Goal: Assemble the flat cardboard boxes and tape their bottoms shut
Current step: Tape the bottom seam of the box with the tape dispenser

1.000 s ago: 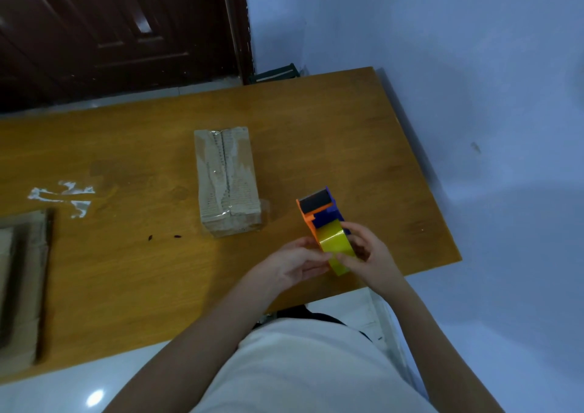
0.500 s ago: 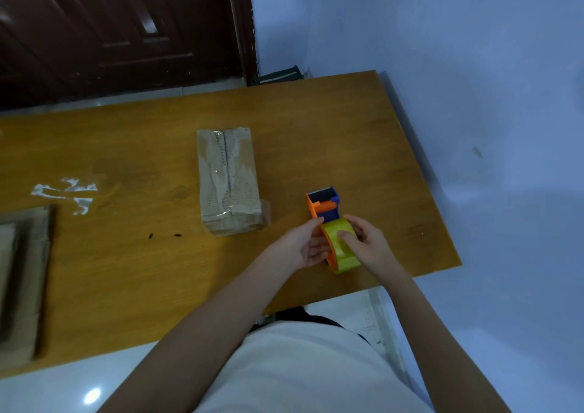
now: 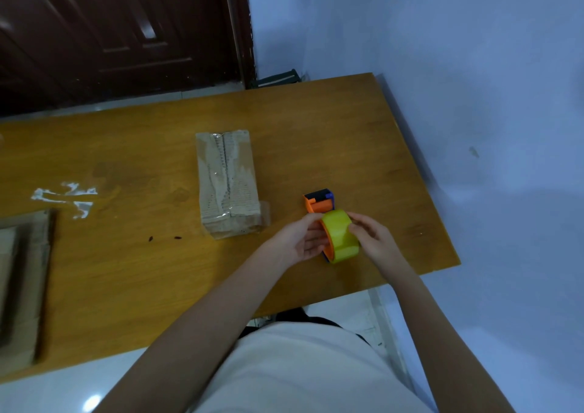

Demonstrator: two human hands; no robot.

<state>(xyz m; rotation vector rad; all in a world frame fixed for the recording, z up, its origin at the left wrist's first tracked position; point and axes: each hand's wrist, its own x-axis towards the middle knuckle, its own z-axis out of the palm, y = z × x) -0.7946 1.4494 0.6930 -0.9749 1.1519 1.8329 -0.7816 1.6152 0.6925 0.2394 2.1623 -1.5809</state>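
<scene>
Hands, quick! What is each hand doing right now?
Left hand: holds the orange and blue plastic tape dispenser from its left side.
Right hand: fingers curled on the dispenser's round yellow tape roll.

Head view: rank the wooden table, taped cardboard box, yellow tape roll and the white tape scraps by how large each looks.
1. wooden table
2. taped cardboard box
3 and 4. yellow tape roll and white tape scraps: similar apparent extent, and the roll is partly hidden by the hands, so left unranked.
</scene>
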